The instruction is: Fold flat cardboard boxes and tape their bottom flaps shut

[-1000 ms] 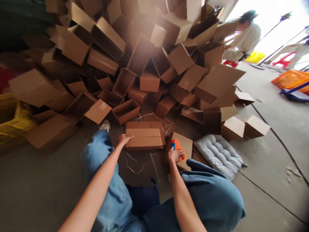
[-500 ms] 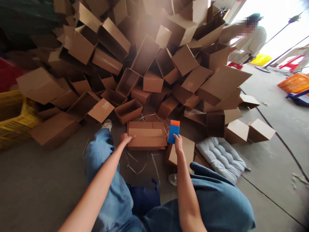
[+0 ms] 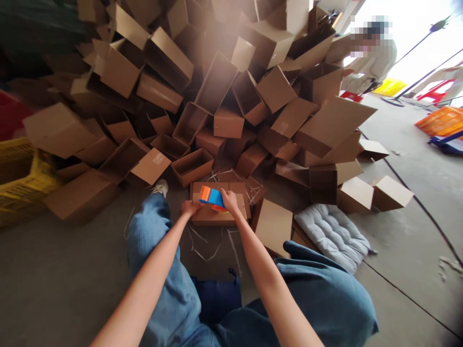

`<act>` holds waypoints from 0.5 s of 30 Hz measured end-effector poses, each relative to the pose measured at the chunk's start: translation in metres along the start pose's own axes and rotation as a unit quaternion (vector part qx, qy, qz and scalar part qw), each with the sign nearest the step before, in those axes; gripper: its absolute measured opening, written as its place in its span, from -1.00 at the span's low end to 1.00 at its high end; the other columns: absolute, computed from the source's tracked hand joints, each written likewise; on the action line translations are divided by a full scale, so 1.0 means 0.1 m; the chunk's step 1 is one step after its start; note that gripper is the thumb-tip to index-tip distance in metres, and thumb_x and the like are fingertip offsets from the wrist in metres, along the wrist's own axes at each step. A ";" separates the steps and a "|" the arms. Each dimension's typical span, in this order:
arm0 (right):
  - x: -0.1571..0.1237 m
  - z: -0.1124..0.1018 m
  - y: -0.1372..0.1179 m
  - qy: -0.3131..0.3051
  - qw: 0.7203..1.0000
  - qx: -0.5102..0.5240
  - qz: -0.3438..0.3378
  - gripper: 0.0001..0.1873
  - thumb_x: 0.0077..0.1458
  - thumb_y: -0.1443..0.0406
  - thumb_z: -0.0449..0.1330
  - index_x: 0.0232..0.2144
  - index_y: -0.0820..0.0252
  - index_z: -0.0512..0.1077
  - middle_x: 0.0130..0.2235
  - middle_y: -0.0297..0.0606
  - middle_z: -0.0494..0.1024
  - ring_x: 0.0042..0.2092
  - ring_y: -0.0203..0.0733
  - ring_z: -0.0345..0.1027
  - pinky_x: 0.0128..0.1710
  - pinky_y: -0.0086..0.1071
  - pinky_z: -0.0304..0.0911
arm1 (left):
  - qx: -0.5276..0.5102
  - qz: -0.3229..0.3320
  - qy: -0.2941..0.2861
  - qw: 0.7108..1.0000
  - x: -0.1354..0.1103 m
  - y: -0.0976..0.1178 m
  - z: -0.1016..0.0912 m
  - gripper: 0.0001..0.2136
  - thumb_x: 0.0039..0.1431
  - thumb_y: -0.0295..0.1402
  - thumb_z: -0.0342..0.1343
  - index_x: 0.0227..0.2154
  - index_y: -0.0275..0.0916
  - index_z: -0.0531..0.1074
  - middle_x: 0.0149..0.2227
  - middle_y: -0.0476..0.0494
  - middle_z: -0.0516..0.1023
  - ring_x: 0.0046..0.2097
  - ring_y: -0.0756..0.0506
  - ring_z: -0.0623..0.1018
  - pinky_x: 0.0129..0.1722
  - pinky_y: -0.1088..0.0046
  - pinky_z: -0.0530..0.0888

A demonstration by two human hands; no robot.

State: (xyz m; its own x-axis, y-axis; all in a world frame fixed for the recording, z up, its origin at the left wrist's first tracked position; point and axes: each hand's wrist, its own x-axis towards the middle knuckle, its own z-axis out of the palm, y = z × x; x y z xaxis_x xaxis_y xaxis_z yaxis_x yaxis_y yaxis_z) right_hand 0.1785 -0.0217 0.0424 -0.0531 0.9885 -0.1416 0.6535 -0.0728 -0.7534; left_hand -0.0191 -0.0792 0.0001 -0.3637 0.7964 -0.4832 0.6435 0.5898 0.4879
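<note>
While your right hand [image 3: 229, 200] wraps around a blue and orange tape dispenser [image 3: 211, 196], your left hand [image 3: 188, 208] rests open on the near edge of a cardboard box [image 3: 217, 219], just beside the dispenser without clamping anything. Your hands stay apart, with the dispenser close between them. It sits on top of the box, whose flaps lie folded down. The box is on the concrete floor [image 3: 72, 274] in front of you, past your bent knee in blue jeans [image 3: 152, 241]. A flat piece of cardboard [image 3: 273, 226] stands just to the right of the box, and thin plastic strapping [image 3: 206, 251] lies scattered on the floor near it. A dark blue bag [image 3: 217, 299] sits between your legs.

Beyond your hands rises a big jumbled heap of open cardboard boxes [image 3: 217, 96]. A yellow crate [image 3: 25, 178] stands to your left, and a grey quilted cushion [image 3: 333, 236] lies on your right. Farther off, at the upper right, you can see a co-worker [image 3: 372, 60] and an orange crate [image 3: 439, 120].
</note>
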 end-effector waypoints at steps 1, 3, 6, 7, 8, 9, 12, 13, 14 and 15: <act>-0.01 0.02 0.01 -0.008 1.000 -0.015 -0.019 -0.44 0.28 0.09 -0.02 -0.74 0.07 0.04 -0.67 -0.39 0.07 -0.54 -0.30 0.04 -0.46 -0.33 -0.16 | 0.003 0.000 -0.002 1.000 -0.01 0.00 -0.01 -0.62 0.11 -0.02 0.30 -0.19 -0.23 0.66 -0.03 -0.38 0.68 0.09 -0.37 0.62 -0.16 0.37 0.51; -0.02 0.03 0.03 -0.019 0.999 -0.023 -0.039 -0.45 0.25 0.16 0.02 -0.76 0.08 0.02 -0.67 -0.40 0.03 -0.53 -0.32 0.00 -0.45 -0.32 -0.18 | -0.003 0.005 -0.004 1.000 -0.03 -0.01 0.00 -0.64 0.12 -0.05 0.29 -0.19 -0.23 0.67 -0.01 -0.39 0.67 0.10 -0.39 0.61 -0.14 0.36 0.51; -0.02 -0.01 0.07 -0.035 0.997 -0.040 -0.061 -0.47 0.24 0.23 0.02 -0.76 0.08 0.00 -0.67 -0.42 0.01 -0.53 -0.32 -0.05 -0.44 -0.32 -0.19 | -0.049 0.007 0.002 0.999 -0.09 -0.04 0.03 -0.67 0.12 -0.13 0.30 -0.17 -0.25 0.66 0.00 -0.42 0.66 0.13 -0.41 0.59 -0.09 0.33 0.50; -0.02 -0.02 0.08 -0.039 0.996 -0.045 -0.066 -0.47 0.23 0.25 0.02 -0.75 0.08 0.00 -0.67 -0.42 0.00 -0.53 -0.32 -0.06 -0.45 -0.32 -0.19 | -0.077 0.007 0.006 0.997 -0.11 -0.04 0.05 -0.69 0.11 -0.17 0.32 -0.16 -0.26 0.65 0.00 -0.41 0.67 0.13 -0.40 0.59 -0.08 0.32 0.50; -0.02 -0.03 0.09 -0.042 0.995 -0.050 -0.071 -0.48 0.22 0.26 0.01 -0.75 0.08 0.00 -0.67 -0.42 -0.01 -0.53 -0.32 -0.07 -0.45 -0.32 -0.20 | -0.109 0.007 0.009 0.994 -0.12 -0.04 0.06 -0.70 0.10 -0.21 0.32 -0.16 -0.26 0.65 -0.02 -0.40 0.68 0.12 -0.39 0.60 -0.09 0.33 0.50; -0.01 -0.04 0.11 -0.044 0.995 -0.055 -0.076 -0.50 0.21 0.28 0.02 -0.75 0.08 0.00 -0.67 -0.42 -0.01 -0.53 -0.32 -0.08 -0.46 -0.32 -0.21 | -0.140 0.009 0.011 0.990 -0.14 -0.04 0.06 -0.72 0.10 -0.25 0.32 -0.15 -0.27 0.65 -0.04 -0.37 0.69 0.10 -0.36 0.61 -0.10 0.34 0.51; -0.02 -0.06 0.16 -0.051 0.992 -0.069 -0.093 -0.53 0.18 0.31 0.01 -0.74 0.09 0.01 -0.67 -0.42 0.01 -0.52 -0.32 -0.10 -0.45 -0.31 -0.23 | -0.192 0.015 0.026 0.981 -0.17 -0.01 0.01 -0.71 0.22 -0.26 0.21 -0.09 -0.31 0.62 -0.05 -0.33 0.69 0.05 -0.27 0.64 -0.12 0.39 0.52; -0.02 -0.06 0.18 -0.053 0.991 -0.073 -0.099 -0.54 0.18 0.31 0.01 -0.73 0.09 0.02 -0.66 -0.41 0.02 -0.52 -0.31 -0.10 -0.44 -0.31 -0.23 | -0.203 0.018 0.040 0.978 -0.18 0.01 -0.04 -0.69 0.27 -0.25 0.15 -0.04 -0.32 0.60 0.00 -0.33 0.68 0.07 -0.24 0.63 -0.10 0.40 0.52; -0.03 -0.05 0.20 -0.054 0.990 -0.077 -0.105 -0.55 0.18 0.31 0.01 -0.73 0.10 0.03 -0.66 -0.41 0.03 -0.51 -0.31 -0.10 -0.43 -0.30 -0.23 | -0.219 0.025 0.054 0.974 -0.20 0.03 -0.09 -0.66 0.31 -0.24 0.10 0.01 -0.31 0.58 0.05 -0.32 0.66 0.09 -0.21 0.62 -0.08 0.41 0.52; -0.03 -0.05 0.22 -0.055 0.989 -0.081 -0.111 -0.57 0.17 0.31 0.01 -0.72 0.10 0.06 -0.65 -0.40 0.04 -0.51 -0.30 -0.11 -0.42 -0.30 -0.23 | -0.242 0.033 0.060 0.968 -0.22 0.05 -0.14 -0.64 0.34 -0.23 0.06 0.05 -0.31 0.56 0.09 -0.31 0.63 0.11 -0.19 0.60 -0.07 0.42 0.51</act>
State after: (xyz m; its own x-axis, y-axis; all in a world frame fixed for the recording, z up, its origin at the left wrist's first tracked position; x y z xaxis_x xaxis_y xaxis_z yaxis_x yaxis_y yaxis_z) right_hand 0.1970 -0.0254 0.0290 -0.2850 0.9567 -0.0598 0.7281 0.1756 -0.6626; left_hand -0.0177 -0.0923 0.0235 -0.4276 0.8269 -0.3652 0.2885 0.5077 0.8118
